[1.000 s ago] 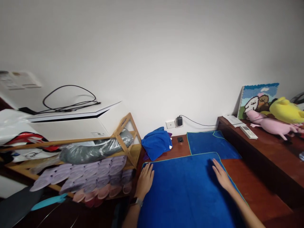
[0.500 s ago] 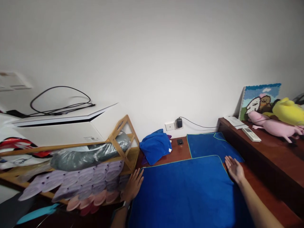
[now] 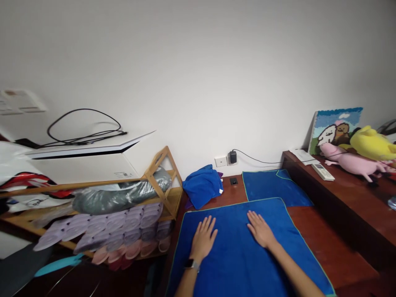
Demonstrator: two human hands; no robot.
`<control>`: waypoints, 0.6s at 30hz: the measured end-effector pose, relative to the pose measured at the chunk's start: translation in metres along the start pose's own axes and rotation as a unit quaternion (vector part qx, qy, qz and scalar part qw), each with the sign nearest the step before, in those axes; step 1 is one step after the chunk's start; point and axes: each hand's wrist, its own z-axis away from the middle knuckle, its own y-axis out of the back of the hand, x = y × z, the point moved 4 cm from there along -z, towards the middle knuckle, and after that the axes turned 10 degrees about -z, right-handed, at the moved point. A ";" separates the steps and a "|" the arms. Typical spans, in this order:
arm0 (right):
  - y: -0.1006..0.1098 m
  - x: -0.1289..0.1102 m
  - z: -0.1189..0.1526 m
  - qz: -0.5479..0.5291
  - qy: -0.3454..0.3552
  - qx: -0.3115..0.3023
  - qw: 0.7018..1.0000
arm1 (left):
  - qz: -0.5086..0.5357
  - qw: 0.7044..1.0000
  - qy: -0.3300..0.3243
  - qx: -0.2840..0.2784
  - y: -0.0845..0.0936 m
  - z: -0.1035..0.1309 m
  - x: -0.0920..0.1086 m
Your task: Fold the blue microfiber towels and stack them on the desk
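Note:
A large blue cloth (image 3: 232,255) with a light green edge lies spread on the reddish-brown table (image 3: 328,239). My left hand (image 3: 203,239) rests palm down on its left part, fingers apart, a watch on the wrist. On the cloth's right part my right hand (image 3: 261,231) lies flat with fingers stretched out. Neither hand holds anything. Behind, against the wall, a second blue cloth (image 3: 272,187) lies flat with one corner folded over. A crumpled blue cloth (image 3: 202,185) sits at the back left, with some purple fabric under it.
A wooden rack (image 3: 173,194) at left holds slippers (image 3: 114,227), a wrapped grey bundle (image 3: 123,198) and a white box (image 3: 89,167). On the raised right ledge are a remote (image 3: 322,172), plush toys (image 3: 355,163) and a picture (image 3: 335,130). A black plug (image 3: 233,156) is in the wall.
Both hands have moved inward from the large cloth's side edges onto its surface. My right hand, palm up before, is now palm down. The cloth's right edge now lies flatter and farther out.

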 end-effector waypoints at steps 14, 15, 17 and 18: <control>-0.040 -0.059 0.063 0.144 0.055 -0.014 0.988 | 0.017 0.996 -0.084 0.027 0.039 0.027 0.102; -0.053 -0.066 0.066 0.151 0.061 -0.036 0.986 | 0.025 0.995 -0.098 0.010 0.038 0.029 0.117; -0.053 -0.060 0.074 0.175 0.039 -0.036 0.983 | 0.030 0.995 -0.091 -0.006 0.038 0.040 0.121; -0.043 -0.048 0.080 0.192 0.015 -0.021 0.981 | 0.028 0.996 -0.080 -0.010 0.039 0.048 0.113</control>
